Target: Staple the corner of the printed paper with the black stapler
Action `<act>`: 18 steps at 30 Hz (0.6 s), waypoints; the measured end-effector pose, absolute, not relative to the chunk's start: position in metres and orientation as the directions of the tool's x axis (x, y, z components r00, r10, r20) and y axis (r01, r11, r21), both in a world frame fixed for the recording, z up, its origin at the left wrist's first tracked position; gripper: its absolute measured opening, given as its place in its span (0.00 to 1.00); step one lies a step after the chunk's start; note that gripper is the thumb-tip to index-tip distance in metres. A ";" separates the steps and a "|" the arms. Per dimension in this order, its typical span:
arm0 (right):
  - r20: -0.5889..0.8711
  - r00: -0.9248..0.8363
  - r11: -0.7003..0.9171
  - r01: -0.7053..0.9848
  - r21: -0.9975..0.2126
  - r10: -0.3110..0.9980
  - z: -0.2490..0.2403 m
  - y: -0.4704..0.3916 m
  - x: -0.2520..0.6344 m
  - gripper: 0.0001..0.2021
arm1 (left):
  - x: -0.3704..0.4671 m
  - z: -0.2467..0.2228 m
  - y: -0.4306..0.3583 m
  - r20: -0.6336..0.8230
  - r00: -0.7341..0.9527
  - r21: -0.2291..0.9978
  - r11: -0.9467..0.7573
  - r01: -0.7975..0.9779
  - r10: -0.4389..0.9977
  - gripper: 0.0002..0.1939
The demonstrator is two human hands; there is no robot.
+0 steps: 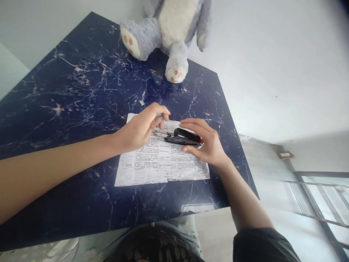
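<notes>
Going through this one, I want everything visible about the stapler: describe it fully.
The stapler is black and slightly glossy, plastic-looking, with a silvery metal strip reaching out at its left end and a small red patch at its right. It lies crosswise over the printed paper. The right hand curves around its right end, thumb on the near side; the left hand is by the metal strip. Whether that hand touches it is unclear.
</notes>
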State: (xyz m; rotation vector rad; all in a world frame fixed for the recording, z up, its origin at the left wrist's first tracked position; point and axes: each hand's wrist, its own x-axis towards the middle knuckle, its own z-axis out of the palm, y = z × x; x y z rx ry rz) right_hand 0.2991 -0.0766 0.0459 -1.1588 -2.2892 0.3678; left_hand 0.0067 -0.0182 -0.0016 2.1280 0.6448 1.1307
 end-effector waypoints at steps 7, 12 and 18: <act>0.710 -0.651 0.879 0.466 0.097 0.267 0.030 -0.096 0.269 0.19 | 0.005 -0.008 -0.025 0.664 0.727 0.304 -0.951 -0.050 0.174 0.11; 0.707 -0.706 0.826 0.419 0.377 0.035 0.021 -0.094 0.256 0.08 | 0.004 -0.011 -0.027 0.611 0.752 0.388 -0.922 -0.011 0.248 0.13; 0.753 -0.641 0.827 0.500 0.258 0.152 0.031 -0.088 0.277 0.15 | 0.001 -0.010 -0.021 0.700 0.653 0.366 -0.930 0.018 0.289 0.19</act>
